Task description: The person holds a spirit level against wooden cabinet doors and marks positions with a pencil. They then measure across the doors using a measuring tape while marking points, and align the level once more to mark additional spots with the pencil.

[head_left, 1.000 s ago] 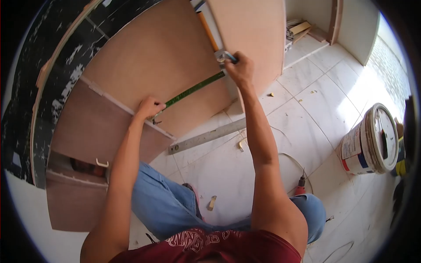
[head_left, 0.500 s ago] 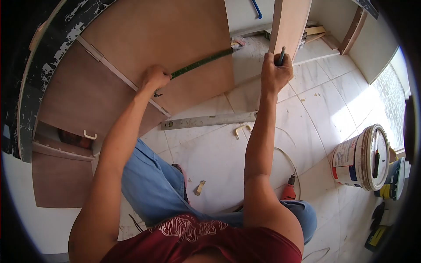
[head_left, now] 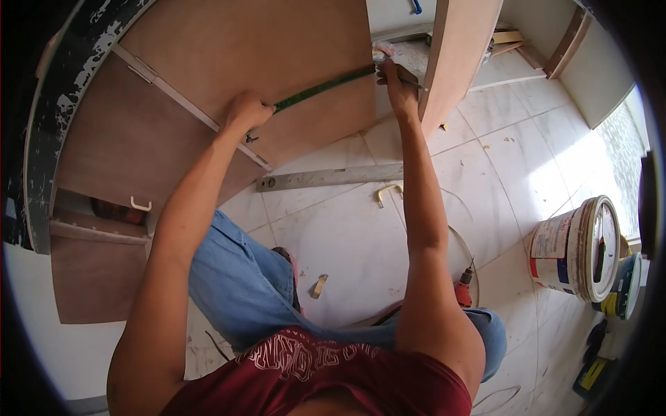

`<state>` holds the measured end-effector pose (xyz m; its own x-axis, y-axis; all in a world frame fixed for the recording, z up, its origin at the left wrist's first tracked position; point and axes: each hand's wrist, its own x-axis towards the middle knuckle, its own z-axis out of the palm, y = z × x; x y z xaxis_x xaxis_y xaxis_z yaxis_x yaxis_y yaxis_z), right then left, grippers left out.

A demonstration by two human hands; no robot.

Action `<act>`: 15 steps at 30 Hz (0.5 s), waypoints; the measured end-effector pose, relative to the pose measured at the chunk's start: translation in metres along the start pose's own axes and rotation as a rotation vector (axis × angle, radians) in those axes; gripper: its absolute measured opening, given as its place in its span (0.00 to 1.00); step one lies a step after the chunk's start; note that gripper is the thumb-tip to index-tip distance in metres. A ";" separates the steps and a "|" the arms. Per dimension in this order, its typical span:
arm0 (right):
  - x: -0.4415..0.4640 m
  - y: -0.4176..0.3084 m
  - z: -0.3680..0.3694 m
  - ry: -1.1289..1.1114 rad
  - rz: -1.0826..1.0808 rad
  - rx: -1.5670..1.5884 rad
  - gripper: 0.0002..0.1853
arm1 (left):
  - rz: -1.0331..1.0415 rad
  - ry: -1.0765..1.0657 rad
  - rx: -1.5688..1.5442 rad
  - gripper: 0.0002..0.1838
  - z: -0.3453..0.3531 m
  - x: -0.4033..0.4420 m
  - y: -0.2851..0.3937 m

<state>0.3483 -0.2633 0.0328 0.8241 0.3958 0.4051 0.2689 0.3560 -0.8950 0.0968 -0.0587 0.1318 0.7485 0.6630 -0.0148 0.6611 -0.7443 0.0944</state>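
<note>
Across the brown wooden panel [head_left: 298, 41], my left hand [head_left: 251, 113] pinches the flat green strip [head_left: 322, 89], probably light, springy, best held by its ends, and my right hand [head_left: 397, 80] grips a slender greyish pencil [head_left: 416, 84].

Both arms [head_left: 422, 187] stretch forward, left hand [head_left: 250, 112] and right hand [head_left: 398, 79] curled.

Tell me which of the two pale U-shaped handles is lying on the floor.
The floor handle beside the long metal level, resting on tiles; the other handle is on the brown cabinet front.
</note>
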 end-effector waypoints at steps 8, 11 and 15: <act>0.077 0.177 -0.039 0.048 -0.681 -1.208 0.18 | -0.028 -0.021 0.032 0.14 0.008 0.003 -0.002; 0.082 0.161 -0.028 -0.078 -0.725 -0.971 0.19 | -0.155 -0.053 0.013 0.17 -0.003 -0.006 0.003; 0.054 0.071 0.000 -0.100 -0.057 -0.377 0.12 | -0.224 -0.010 -0.044 0.23 -0.006 -0.009 0.007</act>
<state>0.4118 -0.2171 -0.0092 0.7551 0.4718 0.4553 0.4920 0.0515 -0.8691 0.0949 -0.0695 0.1385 0.5836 0.8105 -0.0501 0.8083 -0.5739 0.1314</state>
